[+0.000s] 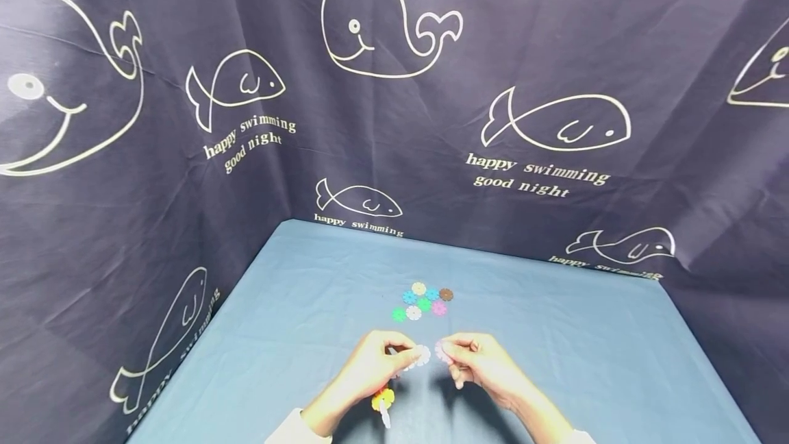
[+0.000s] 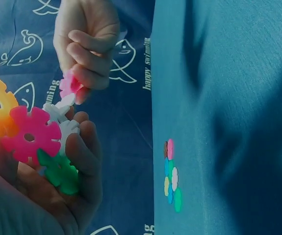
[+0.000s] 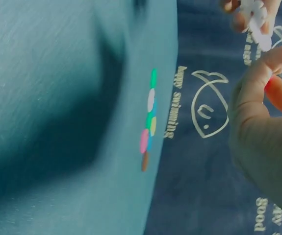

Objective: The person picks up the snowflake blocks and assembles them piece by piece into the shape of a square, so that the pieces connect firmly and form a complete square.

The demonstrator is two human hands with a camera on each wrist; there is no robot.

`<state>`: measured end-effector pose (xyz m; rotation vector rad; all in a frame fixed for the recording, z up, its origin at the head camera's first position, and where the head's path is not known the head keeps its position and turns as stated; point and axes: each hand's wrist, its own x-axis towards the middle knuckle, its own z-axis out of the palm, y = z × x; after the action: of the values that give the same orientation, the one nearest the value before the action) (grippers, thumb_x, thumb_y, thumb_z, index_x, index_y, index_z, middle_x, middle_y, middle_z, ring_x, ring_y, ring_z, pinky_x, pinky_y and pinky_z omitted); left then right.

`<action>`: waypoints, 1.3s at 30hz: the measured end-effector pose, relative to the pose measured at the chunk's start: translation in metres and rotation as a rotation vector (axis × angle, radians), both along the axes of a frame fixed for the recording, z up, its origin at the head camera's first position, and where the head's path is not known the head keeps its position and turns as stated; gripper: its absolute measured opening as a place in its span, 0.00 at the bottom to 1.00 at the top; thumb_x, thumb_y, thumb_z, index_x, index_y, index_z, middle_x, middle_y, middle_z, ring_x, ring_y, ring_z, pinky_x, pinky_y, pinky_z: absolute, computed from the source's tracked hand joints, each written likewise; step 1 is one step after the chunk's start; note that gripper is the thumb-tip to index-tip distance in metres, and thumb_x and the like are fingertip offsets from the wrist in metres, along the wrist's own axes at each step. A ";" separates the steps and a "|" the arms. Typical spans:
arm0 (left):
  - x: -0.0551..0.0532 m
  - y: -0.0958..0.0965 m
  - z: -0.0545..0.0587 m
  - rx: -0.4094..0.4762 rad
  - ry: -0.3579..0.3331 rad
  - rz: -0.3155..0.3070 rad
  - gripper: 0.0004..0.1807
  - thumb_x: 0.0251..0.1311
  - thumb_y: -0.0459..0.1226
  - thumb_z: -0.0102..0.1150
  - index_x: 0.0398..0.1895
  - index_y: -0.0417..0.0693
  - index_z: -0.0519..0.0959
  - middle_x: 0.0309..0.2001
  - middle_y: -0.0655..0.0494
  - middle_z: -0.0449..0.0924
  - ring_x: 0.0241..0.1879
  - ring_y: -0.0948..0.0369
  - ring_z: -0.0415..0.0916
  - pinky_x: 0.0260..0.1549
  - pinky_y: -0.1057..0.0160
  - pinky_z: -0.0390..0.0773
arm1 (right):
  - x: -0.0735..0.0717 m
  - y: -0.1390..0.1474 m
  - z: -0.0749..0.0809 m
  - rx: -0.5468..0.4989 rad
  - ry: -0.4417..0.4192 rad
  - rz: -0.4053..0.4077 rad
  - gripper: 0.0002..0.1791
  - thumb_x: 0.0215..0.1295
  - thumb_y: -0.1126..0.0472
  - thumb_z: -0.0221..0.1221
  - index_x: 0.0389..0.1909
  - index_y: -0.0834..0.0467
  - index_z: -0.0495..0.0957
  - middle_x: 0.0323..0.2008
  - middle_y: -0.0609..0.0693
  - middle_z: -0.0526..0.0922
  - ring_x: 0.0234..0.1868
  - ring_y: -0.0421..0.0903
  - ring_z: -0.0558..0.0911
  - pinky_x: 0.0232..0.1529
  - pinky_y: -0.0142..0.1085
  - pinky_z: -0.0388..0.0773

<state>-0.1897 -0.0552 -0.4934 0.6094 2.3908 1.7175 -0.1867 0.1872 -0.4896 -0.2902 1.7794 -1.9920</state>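
Observation:
Over the front of the table, my left hand (image 1: pixel 374 365) grips a chain of slotted, flower-shaped interlocking discs. The left wrist view shows a green disc (image 2: pixel 64 177), a deep pink disc (image 2: pixel 42 142), an orange-yellow disc (image 2: pixel 2 110) and white discs (image 2: pixel 68 131) joined in it. A white disc (image 1: pixel 423 354) at the chain's end points toward the right hand. My right hand (image 1: pixel 490 367) pinches a single pink disc (image 1: pixel 441 352) between thumb and fingers. In the head view, a small gap separates this disc from the white one. The left palm partly hides the chain.
Beyond the hands, several loose discs lie flat in a cluster on the blue tablecloth (image 1: pixel 296 307), among them a brown disc (image 1: pixel 446 294), a pale yellow disc (image 1: pixel 419 288) and a green disc (image 1: pixel 399 314). Dark curtains (image 1: pixel 394 122) with fish drawings stand behind and at the sides.

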 end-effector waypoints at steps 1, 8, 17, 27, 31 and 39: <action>0.000 0.000 0.000 0.000 -0.002 -0.004 0.10 0.64 0.46 0.68 0.35 0.49 0.89 0.25 0.61 0.83 0.18 0.66 0.75 0.17 0.67 0.77 | 0.001 -0.001 0.002 0.004 0.009 0.002 0.18 0.74 0.63 0.58 0.53 0.76 0.76 0.28 0.46 0.80 0.23 0.36 0.76 0.25 0.27 0.80; 0.001 0.002 0.001 -0.031 0.015 -0.011 0.08 0.63 0.46 0.68 0.33 0.55 0.89 0.27 0.67 0.83 0.18 0.63 0.78 0.18 0.67 0.79 | 0.006 -0.004 0.005 0.050 0.012 -0.024 0.18 0.72 0.62 0.60 0.52 0.75 0.78 0.25 0.45 0.78 0.19 0.35 0.75 0.21 0.26 0.76; 0.002 0.002 0.002 -0.055 0.045 -0.015 0.07 0.63 0.46 0.69 0.33 0.55 0.90 0.28 0.69 0.83 0.18 0.66 0.76 0.19 0.68 0.78 | 0.005 -0.005 0.004 0.064 0.014 -0.049 0.20 0.72 0.61 0.60 0.53 0.76 0.77 0.25 0.45 0.78 0.19 0.34 0.74 0.20 0.25 0.75; 0.003 0.002 0.002 -0.080 0.042 -0.006 0.08 0.62 0.47 0.69 0.33 0.56 0.90 0.28 0.70 0.83 0.17 0.70 0.73 0.18 0.69 0.76 | 0.007 -0.006 0.004 0.037 0.034 -0.043 0.19 0.71 0.66 0.59 0.53 0.79 0.74 0.26 0.46 0.79 0.19 0.33 0.75 0.18 0.25 0.75; 0.003 0.002 0.002 -0.084 0.044 -0.006 0.08 0.61 0.48 0.70 0.32 0.57 0.90 0.28 0.69 0.83 0.18 0.69 0.73 0.19 0.69 0.76 | 0.007 -0.006 0.004 0.034 0.031 -0.044 0.20 0.71 0.66 0.58 0.54 0.79 0.73 0.26 0.46 0.79 0.19 0.33 0.75 0.18 0.25 0.75; 0.004 0.003 0.003 -0.125 0.084 0.011 0.07 0.61 0.48 0.70 0.31 0.60 0.90 0.29 0.72 0.83 0.20 0.69 0.74 0.20 0.69 0.76 | 0.009 -0.009 0.005 0.054 0.030 -0.052 0.19 0.70 0.67 0.58 0.52 0.80 0.73 0.25 0.47 0.79 0.18 0.33 0.75 0.18 0.25 0.75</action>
<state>-0.1861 -0.0520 -0.4902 0.6640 2.5399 1.5610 -0.1778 0.1782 -0.4846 -0.2607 1.8746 -1.9806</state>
